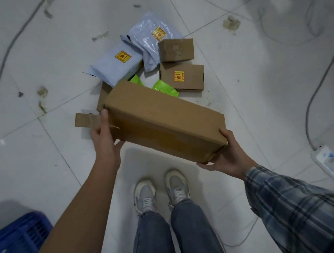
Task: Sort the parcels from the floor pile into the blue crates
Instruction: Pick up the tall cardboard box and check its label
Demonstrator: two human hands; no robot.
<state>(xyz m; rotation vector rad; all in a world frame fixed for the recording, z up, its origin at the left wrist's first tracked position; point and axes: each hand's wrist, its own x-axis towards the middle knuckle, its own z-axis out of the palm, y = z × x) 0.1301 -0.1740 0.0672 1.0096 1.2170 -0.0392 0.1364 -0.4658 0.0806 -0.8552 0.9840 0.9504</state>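
Holding the big box (pixel 161 122) up over the floor, we have the left hand (pixel 103 141) clasped round its far-left end, thumb along the side, and the right hand (pixel 226 153) cupped under the near-right corner, fingers curled beneath. The box hangs tilted, just above the pile (pixel 151 64) of grey bags, small cartons and green packets left on the tiles. One crate (pixel 15 241) shows at the lower left, beside our left arm, well apart from the box.

To do this well, we judge it best to level the box first, keeping both hands at opposite ends so it cannot twist. Then we turn left from the hips, carry it low over the crate rim, and set it down flat rather than drop it. We mind the cable (pixel 311 98) on the right when stepping.
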